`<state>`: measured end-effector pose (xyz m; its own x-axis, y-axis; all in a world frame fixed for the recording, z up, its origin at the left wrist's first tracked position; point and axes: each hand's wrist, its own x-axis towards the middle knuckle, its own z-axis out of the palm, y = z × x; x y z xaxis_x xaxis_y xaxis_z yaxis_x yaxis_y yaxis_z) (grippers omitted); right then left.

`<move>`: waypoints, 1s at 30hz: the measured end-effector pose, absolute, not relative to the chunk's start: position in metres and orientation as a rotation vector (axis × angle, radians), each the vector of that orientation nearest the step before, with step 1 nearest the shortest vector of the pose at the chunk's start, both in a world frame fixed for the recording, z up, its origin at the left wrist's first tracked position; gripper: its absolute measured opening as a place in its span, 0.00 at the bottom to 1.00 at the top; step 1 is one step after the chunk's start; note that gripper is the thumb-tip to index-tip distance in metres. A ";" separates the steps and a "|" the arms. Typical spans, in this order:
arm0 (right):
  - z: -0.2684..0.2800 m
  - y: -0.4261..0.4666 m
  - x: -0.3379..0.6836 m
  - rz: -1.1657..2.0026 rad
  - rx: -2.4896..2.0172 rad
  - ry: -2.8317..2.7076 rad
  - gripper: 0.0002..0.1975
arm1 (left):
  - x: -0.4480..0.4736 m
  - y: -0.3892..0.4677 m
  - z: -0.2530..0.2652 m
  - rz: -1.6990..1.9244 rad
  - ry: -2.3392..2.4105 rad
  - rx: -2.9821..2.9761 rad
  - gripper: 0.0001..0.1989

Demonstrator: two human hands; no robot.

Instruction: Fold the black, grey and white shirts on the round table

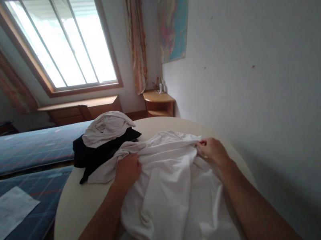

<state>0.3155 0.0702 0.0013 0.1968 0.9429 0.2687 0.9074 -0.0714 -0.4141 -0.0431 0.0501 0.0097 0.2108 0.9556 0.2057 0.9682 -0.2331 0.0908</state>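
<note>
A white shirt lies spread and wrinkled over the round table, its collar end away from me and its lower part toward my body. At its left shoulder, my left hand is closed on the cloth, with a sleeve trailing out to the left beyond it. My right hand pinches the fabric at the right shoulder. Some of the fingertips are hidden by the hands and folds. Just behind the left sleeve sits a pile of clothes: a crumpled white garment on top of a black garment.
The round cream table stands close to the wall on my right. To the left are mattresses with blue plaid covers, with a paper sheet on the nearer one. A desk and corner shelf stand under the window side.
</note>
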 end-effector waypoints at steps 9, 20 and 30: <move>-0.009 0.076 0.299 0.469 -1.730 -1.939 0.25 | 0.001 0.025 0.002 -0.490 -1.266 -3.052 0.11; -0.006 0.066 0.295 0.671 -1.597 -2.078 0.23 | -0.035 0.051 0.008 -0.292 -1.826 -2.432 0.09; -0.010 0.080 0.298 0.020 -1.771 -1.936 0.09 | -0.005 0.026 0.012 -0.613 -1.288 -2.995 0.15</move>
